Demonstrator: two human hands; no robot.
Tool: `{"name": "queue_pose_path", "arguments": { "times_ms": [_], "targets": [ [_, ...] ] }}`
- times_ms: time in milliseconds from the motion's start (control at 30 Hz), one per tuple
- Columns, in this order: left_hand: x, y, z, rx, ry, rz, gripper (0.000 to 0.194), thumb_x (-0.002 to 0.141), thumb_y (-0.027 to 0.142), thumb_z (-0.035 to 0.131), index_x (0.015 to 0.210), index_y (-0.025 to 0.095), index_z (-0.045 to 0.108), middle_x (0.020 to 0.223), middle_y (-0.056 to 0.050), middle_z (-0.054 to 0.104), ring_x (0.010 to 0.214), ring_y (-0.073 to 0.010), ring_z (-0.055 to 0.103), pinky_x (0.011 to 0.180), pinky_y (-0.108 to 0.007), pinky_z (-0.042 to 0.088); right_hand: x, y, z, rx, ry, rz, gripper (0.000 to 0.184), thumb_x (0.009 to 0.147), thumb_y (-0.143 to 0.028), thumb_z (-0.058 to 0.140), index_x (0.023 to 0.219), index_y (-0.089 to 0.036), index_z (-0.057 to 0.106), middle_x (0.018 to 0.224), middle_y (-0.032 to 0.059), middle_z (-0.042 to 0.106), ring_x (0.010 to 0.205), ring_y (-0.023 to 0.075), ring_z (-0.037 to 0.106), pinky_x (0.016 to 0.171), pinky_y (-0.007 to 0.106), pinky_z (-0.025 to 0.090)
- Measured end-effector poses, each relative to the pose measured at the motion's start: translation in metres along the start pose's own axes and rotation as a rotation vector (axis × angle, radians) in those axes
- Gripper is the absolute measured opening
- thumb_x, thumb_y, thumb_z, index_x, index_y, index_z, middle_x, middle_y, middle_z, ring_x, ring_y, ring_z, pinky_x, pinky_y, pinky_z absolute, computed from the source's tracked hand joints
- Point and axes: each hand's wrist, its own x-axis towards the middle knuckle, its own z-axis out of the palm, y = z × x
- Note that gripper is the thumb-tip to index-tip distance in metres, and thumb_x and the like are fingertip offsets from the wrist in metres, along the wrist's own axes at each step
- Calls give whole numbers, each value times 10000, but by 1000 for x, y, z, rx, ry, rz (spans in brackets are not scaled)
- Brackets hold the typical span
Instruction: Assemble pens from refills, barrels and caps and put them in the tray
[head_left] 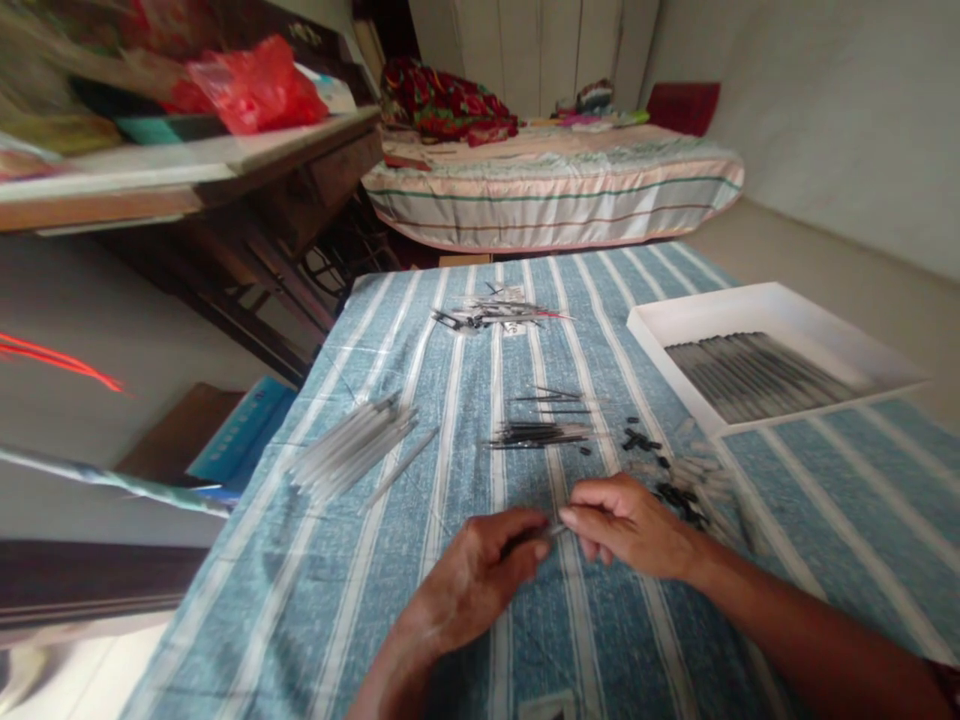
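With pinched fingers [576,515], left hand [480,575] and right hand [630,522] steady a slim rod [556,529], black pieces [679,497] seemingly placed within reach.

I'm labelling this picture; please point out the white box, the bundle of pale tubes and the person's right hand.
White box [787,322]: head view, on its bare white inside.
Bundle of pale tubes [351,450]: head view, on its middle.
Right hand [634,525]: head view, on its back.

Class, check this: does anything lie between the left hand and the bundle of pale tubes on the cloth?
Yes: one loose pale tube lies on the striped cloth between the left hand and the bundle. It lies flat, so a hand could probably pass over it.
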Motion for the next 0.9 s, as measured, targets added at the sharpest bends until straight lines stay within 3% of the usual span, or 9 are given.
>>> {"name": "queue_pose_path", "arguments": {
  "times_ms": [167, 433, 500, 600, 667, 767, 900],
  "targets": [
    [0, 1, -4, 236, -21, -48, 228, 849, 273, 513, 703, 158, 645, 581, 18, 515, 562, -119, 468, 540, -230, 343, 2, 1, -2, 45, -6, 54, 314, 842, -370, 502, 600, -171, 488, 478, -40, 536, 384, 57, 453, 389, 160, 337],
    [5, 4, 0, 262, 25, -59, 179, 815, 269, 556, 712, 150, 641, 597, 22, 506, 574, -116, 440, 541, -235, 321, 4, -1, -3, 54, -49, 114, 333, 853, -370, 491, 583, -180, 449, 472, -46, 522, 378, 58, 446, 386, 160, 319],
    [5, 2, -1, 219, 49, -91, 167, 808, 264, 565, 697, 154, 625, 575, 28, 501, 561, -114, 447, 533, -233, 321, 3, -3, -14, -59, -14, 57, 346, 862, -382, 477, 583, -177, 477, 481, -42, 517, 406, 65, 444, 421, 171, 331],
    [6, -2, -3, 112, 107, -134, 157, 797, 260, 576, 684, 154, 602, 567, 28, 520, 549, -112, 474, 532, -232, 343, 0, 1, -44, -390, 147, -35, 240, 845, -349, 514, 703, -177, 604, 548, -32, 547, 509, 91, 495, 524, 197, 355],
    [7, -5, -3, 7, 141, -166, 144, 785, 267, 591, 698, 152, 599, 595, 15, 566, 541, -113, 496, 529, -233, 366, -4, 6, -66, -627, 229, 8, 182, 831, -304, 527, 747, -192, 643, 569, -25, 570, 525, 108, 512, 544, 214, 338],
    [9, -8, -3, -143, 170, -210, 144, 758, 291, 631, 734, 151, 611, 656, -11, 631, 533, -114, 525, 524, -237, 398, -8, 14, -86, -824, 207, 125, 122, 793, -251, 564, 756, -205, 671, 574, -9, 608, 522, 132, 536, 532, 228, 308],
    [12, -9, -4, -224, 189, -217, 173, 723, 310, 675, 707, 143, 635, 623, -14, 627, 544, -117, 525, 549, -241, 407, -7, 18, -85, -988, 121, 196, 71, 750, -225, 604, 749, -209, 673, 680, 39, 672, 635, 188, 610, 554, 241, 310]
  ]
}}
